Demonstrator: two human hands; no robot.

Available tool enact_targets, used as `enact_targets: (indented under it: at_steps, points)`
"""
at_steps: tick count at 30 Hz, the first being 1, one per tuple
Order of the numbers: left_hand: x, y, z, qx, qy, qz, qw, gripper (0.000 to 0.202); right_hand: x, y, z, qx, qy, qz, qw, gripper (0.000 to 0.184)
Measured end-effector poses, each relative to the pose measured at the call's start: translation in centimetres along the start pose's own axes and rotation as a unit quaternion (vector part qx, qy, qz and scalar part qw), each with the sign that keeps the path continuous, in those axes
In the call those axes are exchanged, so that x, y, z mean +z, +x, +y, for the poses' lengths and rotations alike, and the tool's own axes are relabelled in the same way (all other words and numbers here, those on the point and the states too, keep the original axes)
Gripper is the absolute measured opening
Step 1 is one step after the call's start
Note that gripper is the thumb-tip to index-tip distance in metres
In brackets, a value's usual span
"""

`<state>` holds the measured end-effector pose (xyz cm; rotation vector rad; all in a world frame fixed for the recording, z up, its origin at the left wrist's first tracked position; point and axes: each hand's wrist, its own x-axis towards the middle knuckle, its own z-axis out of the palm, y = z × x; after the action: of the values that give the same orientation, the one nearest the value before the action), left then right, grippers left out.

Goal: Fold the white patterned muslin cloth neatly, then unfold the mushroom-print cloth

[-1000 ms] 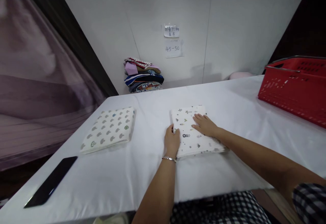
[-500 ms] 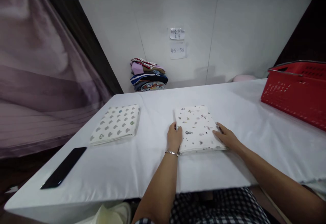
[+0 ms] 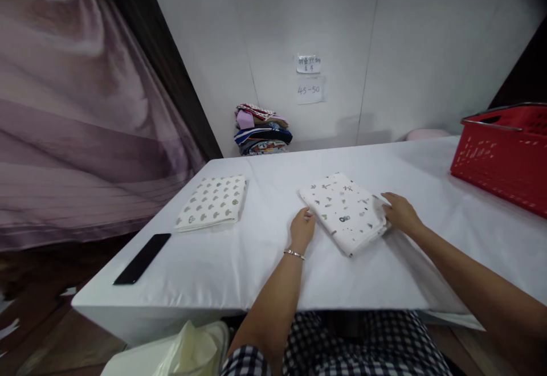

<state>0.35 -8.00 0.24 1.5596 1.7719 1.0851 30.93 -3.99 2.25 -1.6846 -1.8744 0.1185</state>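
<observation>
A folded white cloth (image 3: 342, 211) printed with small grey and brown motifs lies turned at an angle on the table in front of me. My right hand (image 3: 400, 213) is closed on its right corner, thumb and fingers pinching the layers there. My left hand (image 3: 302, 229), wearing a silver bracelet, rests on the table beside the cloth's left edge. Its loosely bent fingers touch or almost touch that edge, with the thumb apart and nothing seen between them. To the left lies a second folded white cloth (image 3: 213, 202) with a grey mushroom-like print.
A black phone-like slab (image 3: 143, 258) lies near the left front of the white-covered table (image 3: 265, 262). The red basket (image 3: 504, 156) stands at the right. By the back wall rises a pile of folded fabrics (image 3: 262, 131). A pale bin (image 3: 200, 347) is below the front edge.
The motif-printed cloth has turned from square-on to diagonal, its near corner now pointing toward me. My right hand has shifted to its right corner. The whole view has swung slightly left.
</observation>
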Motion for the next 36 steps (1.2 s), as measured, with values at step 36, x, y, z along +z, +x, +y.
enact_targets:
  at_steps: [36]
  points:
    - [0.8,11.2,3.2,0.003,0.28,-0.081,0.957,0.039,1.8,-5.7,0.9,0.027,0.017,0.013,0.999,0.046]
